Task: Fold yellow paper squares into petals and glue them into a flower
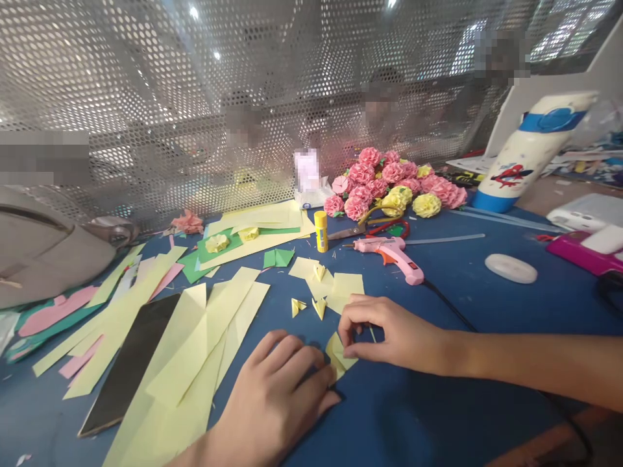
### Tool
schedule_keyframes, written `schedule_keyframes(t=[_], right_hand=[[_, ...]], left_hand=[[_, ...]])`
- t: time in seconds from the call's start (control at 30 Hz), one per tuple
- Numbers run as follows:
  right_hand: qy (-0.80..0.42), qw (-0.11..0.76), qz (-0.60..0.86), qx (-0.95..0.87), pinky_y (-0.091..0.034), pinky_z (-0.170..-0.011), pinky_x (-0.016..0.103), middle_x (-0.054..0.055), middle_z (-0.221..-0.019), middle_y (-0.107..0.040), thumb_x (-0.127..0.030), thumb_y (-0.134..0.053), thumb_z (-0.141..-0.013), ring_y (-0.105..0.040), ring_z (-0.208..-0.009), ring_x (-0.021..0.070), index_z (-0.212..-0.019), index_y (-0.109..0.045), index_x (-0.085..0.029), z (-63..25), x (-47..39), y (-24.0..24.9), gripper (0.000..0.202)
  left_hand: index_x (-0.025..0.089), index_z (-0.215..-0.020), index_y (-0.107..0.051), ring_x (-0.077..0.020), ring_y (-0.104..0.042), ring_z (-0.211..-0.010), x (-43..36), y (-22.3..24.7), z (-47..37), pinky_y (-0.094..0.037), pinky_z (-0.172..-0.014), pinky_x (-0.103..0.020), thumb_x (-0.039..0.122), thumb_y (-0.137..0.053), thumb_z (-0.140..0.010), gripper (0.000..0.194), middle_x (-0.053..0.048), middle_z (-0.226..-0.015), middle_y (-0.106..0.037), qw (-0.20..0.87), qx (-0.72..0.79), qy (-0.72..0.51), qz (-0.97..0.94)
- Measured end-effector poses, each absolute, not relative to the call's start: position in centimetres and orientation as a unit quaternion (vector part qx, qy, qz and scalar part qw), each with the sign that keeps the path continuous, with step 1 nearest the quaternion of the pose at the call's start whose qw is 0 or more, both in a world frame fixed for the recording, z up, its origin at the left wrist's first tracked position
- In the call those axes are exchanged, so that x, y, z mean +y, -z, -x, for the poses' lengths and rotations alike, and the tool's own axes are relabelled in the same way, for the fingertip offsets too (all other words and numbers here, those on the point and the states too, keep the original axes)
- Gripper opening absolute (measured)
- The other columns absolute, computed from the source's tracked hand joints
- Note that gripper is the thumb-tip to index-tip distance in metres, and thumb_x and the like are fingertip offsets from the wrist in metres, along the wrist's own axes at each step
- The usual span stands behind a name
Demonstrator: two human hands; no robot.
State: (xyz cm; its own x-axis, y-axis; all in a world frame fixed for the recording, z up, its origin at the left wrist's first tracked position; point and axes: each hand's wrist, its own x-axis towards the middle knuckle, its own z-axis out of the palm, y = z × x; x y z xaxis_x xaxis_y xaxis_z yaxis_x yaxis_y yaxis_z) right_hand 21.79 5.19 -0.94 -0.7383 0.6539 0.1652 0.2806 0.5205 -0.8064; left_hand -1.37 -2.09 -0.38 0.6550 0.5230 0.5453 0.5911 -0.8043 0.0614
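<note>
A small folded piece of yellow paper (339, 356) lies on the blue table between my two hands. My left hand (287, 389) rests palm down with curled fingers, its fingertips at the paper's left edge. Thumb and forefinger of my right hand (384, 331) pinch the paper's right side from above. Just beyond it are small folded yellow pieces (319, 307) and pale yellow paper squares (346, 288). Long yellow paper strips (195, 350) lie to the left, partly over a dark flat panel (131, 363).
A yellow glue stick (321, 231), scissors (353, 229) and a pink glue gun (396, 254) lie farther back, before pink and yellow paper flowers (374, 185). At right are a white oval object (511, 268) and a bottle (525, 152). A perforated metal screen (170, 110) stands behind.
</note>
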Motion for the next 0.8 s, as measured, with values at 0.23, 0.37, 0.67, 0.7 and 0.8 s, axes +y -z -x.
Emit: schedule_keyframes(t=[0.23,0.37,0.67,0.7,0.8], right_hand=[[-0.379,0.228,0.223,-0.869,-0.041,-0.085,0.028,-0.003,-0.083,-0.065,-0.025,-0.075,-0.088,-0.058,-0.085,0.0139,-0.084,-0.065,-0.019,-21.74,5.31,1.35,0.013],[-0.344,0.225,0.199,-0.889,-0.04,-0.083,0.028,-0.002,-0.084,-0.064,-0.03,-0.076,-0.088,-0.057,-0.085,0.0143,-0.086,-0.069,-0.019,-21.79,5.29,1.66,0.014],[-0.277,0.208,0.194,-0.918,-0.037,-0.079,0.027,-0.001,-0.086,-0.06,-0.024,-0.072,-0.091,-0.053,-0.085,0.0148,-0.093,-0.071,-0.021,-21.88,5.12,1.39,0.004],[-0.279,0.205,0.197,-0.917,-0.037,-0.079,0.027,-0.001,-0.086,-0.06,-0.025,-0.072,-0.091,-0.054,-0.086,0.0148,-0.093,-0.071,-0.021,-21.91,5.13,1.41,0.005],[-0.287,0.198,0.206,-0.914,-0.038,-0.08,0.026,-0.002,-0.086,-0.06,-0.027,-0.072,-0.091,-0.054,-0.087,0.0147,-0.091,-0.069,-0.02,-21.99,5.14,1.52,0.007]], left_hand=[[0.019,-0.092,-0.069,-0.0165,-0.054,-0.071,-2.09,0.49,1.66,-0.041,-0.071,-0.031,0.029,-0.049,-0.105,0.025,-0.002,-0.083,-0.067,0.058,-0.311,0.28,0.907],[0.019,-0.089,-0.068,-0.0168,-0.054,-0.072,-1.97,0.51,1.73,-0.041,-0.072,-0.031,0.028,-0.051,-0.104,0.024,-0.002,-0.084,-0.068,0.046,-0.311,0.287,0.905],[0.017,-0.093,-0.07,-0.0193,-0.061,-0.088,-1.98,0.42,1.72,-0.044,-0.082,-0.034,0.026,-0.054,-0.103,0.02,-0.004,-0.106,-0.073,0.031,-0.317,0.295,0.901],[0.017,-0.094,-0.07,-0.0195,-0.062,-0.09,-1.96,0.45,1.71,-0.044,-0.083,-0.034,0.026,-0.055,-0.102,0.019,-0.004,-0.106,-0.073,0.032,-0.312,0.298,0.902],[0.016,-0.096,-0.07,-0.0192,-0.064,-0.092,-1.89,0.51,1.67,-0.045,-0.087,-0.034,0.024,-0.058,-0.101,0.016,-0.003,-0.105,-0.075,0.029,-0.295,0.307,0.905]])
